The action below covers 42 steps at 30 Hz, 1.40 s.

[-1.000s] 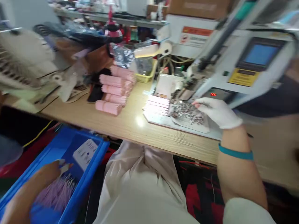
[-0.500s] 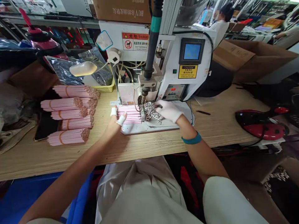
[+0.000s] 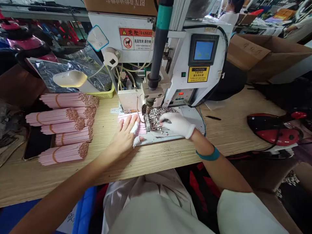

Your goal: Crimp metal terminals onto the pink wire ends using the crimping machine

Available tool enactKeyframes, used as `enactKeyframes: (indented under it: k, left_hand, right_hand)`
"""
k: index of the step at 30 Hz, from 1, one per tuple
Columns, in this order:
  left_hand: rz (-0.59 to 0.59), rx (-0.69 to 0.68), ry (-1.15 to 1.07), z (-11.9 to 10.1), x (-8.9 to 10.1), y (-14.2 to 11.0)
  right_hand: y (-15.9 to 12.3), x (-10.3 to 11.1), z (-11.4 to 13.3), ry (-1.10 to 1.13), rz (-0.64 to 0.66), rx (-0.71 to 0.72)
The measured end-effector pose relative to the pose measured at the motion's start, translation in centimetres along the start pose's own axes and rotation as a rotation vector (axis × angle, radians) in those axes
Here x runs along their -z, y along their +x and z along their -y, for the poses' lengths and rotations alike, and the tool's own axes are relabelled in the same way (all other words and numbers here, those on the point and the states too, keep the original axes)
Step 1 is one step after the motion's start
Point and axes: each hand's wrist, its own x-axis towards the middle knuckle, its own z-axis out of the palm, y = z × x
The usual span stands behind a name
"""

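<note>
My left hand (image 3: 125,135), with white tape on its thumb and a finger, lies flat over a row of pink strips (image 3: 141,129) on the machine's white base plate (image 3: 156,139). Its fingers are stretched out, pointing toward the machine head (image 3: 150,94). My right hand (image 3: 177,125), in a white glove, is at a heap of small grey-and-white cut pieces (image 3: 156,117) just right of the head. Its fingers curl toward the thumb over the heap's edge; whatever they may hold is too small to make out.
Banded bundles of pink strips (image 3: 65,152) lie stacked at the left. Behind them are a yellow basket (image 3: 103,95) and a lit lamp (image 3: 69,79). A red-and-black iron (image 3: 273,130) stands at the right, with a dark thin tool (image 3: 213,117) nearer me. A person sits farther back.
My left hand has gone from gripping the left end of the strips to lying flat over them. My right hand has moved slightly toward me across the cut pieces. The view has shifted closer.
</note>
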Motion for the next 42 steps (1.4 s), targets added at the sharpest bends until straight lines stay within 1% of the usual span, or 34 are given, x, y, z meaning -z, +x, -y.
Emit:
enactKeyframes:
  k: [3, 4, 6, 9, 12, 14, 16, 19, 21, 23, 25, 28, 31, 36, 39, 42]
  left_hand:
    - [0.064, -0.044, 0.071, -0.4, -0.4, -0.8]
    - [0.075, -0.043, 0.084, -0.5, -0.3, -0.9]
    - [0.076, -0.032, 0.089, -0.8, 0.3, -0.7]
    - [0.011, 0.019, 0.057, -0.7, 1.7, 0.2]
    - [-0.059, 0.097, 0.009, 0.0, 3.1, 1.6]
    - [-0.049, 0.09, -0.053, 0.6, 3.5, 2.7]
    - [-0.017, 0.072, -0.111, 1.1, 3.6, 3.7]
    - [0.024, 0.094, -0.114, 1.6, 3.5, 4.6]
    - [0.038, 0.087, -0.114, 1.8, 3.6, 4.8]
    - [0.048, 0.073, -0.143, 2.0, 3.8, 4.8]
    - [0.063, 0.08, -0.192, 2.0, 4.2, 4.7]
    - [0.089, 0.111, -0.291, 2.1, 4.8, 4.6]
    - [0.106, 0.115, -0.356, 2.1, 5.1, 4.8]
    - [0.131, 0.089, -0.461, 2.2, 5.3, 5.1]
    - [0.14, 0.133, -0.567, 2.5, 5.3, 5.1]
    - [0.173, 0.167, -0.703, 2.9, 5.2, 5.1]
  right_hand:
    - [2.6, 0.0, -0.7, -0.028, -0.117, 0.029]
    - [3.3, 0.0, -0.9, -0.052, -0.135, 0.024]
    - [4.3, -0.1, -1.0, -0.103, -0.111, 0.006]
    - [4.6, -0.2, -1.0, -0.16, -0.045, -0.029]
    - [4.0, -0.3, -0.7, -0.159, -0.08, -0.06]
    - [3.6, -0.1, -0.5, -0.091, -0.122, -0.06]
    - [3.3, 0.2, -0.2, 0.039, -0.126, -0.09]
    - [2.9, 0.6, 0.6, 0.304, -0.039, -0.209]
    - [2.7, 0.7, 1.2, 0.475, 0.023, -0.287]
    - [2.7, 0.6, 1.6, 0.629, 0.043, -0.33]
    - [2.8, 0.3, 1.7, 0.767, 0.045, -0.328]
    - [3.0, -0.3, 1.6, 0.926, 0.071, -0.271]
    - [3.1, -0.8, 1.4, 1.026, 0.092, -0.236]
    - [2.9, -1.0, 1.9, 1.114, 0.123, -0.264]
    - [3.0, -1.1, 2.0, 1.118, 0.149, -0.279]
    - [3.3, -1.3, 1.8, 1.096, 0.175, -0.285]
